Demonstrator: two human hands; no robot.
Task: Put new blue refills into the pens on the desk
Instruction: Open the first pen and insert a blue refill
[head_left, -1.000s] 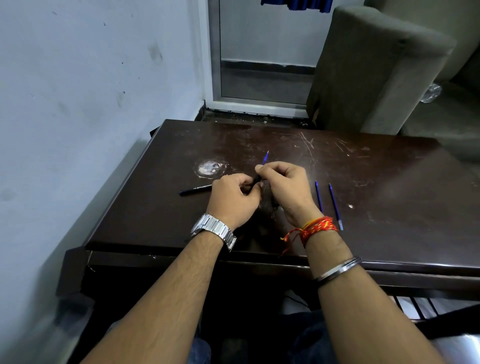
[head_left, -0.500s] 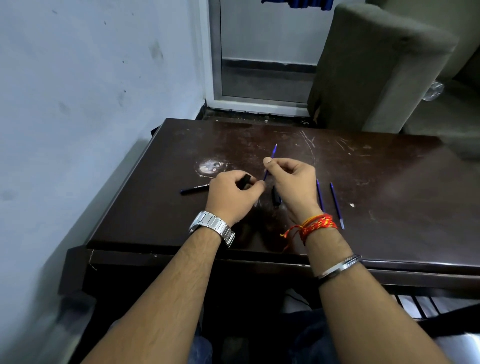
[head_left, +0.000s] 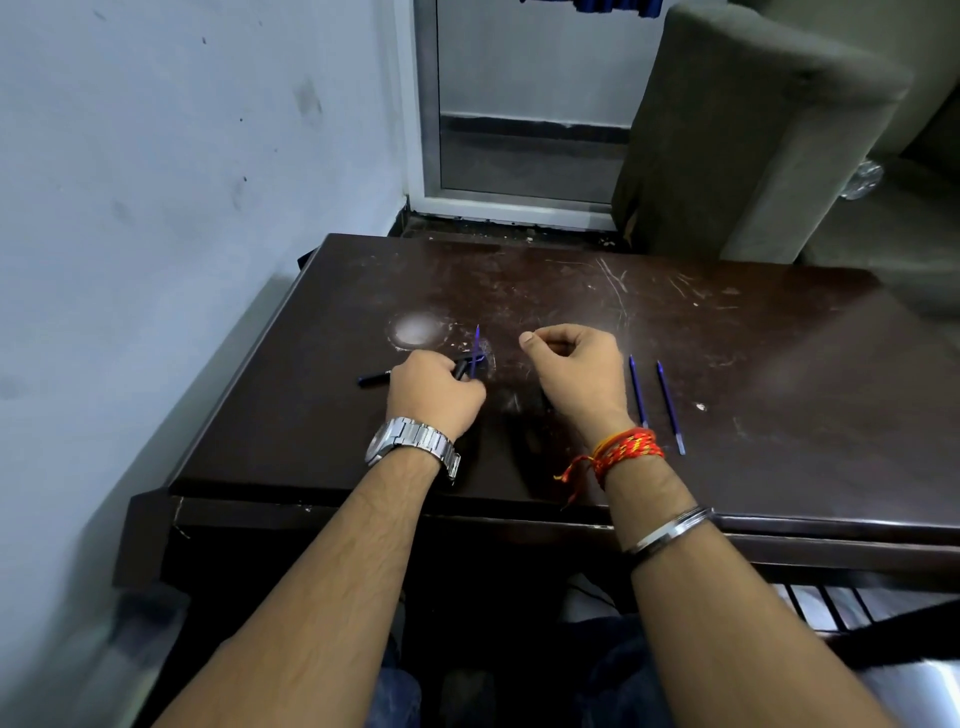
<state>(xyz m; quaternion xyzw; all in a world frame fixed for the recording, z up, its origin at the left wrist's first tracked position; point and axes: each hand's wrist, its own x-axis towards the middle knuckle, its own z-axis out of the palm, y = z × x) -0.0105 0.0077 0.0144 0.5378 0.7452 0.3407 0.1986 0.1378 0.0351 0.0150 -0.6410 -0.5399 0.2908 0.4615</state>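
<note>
Head view: seemingly mid-swap on one pen.
Left grip (head_left: 436, 389): clamped on black barrel (head_left: 460, 368) and blue refill (head_left: 476, 349).
Right grip (head_left: 571, 369): curled, contents unclear.
Spare refills (head_left: 638, 392): two on the surface (head_left: 779, 364), right of right grip.
Second pen (head_left: 374, 378): left of left grip, untouched.

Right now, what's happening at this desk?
A person is refilling pens. The left hand grips a black pen barrel with a blue refill poking up beside it; the right hand hovers nearby, fingers curled, apparently empty. Two spare refills lie to its right, another black pen to the left, on the desk.
</note>
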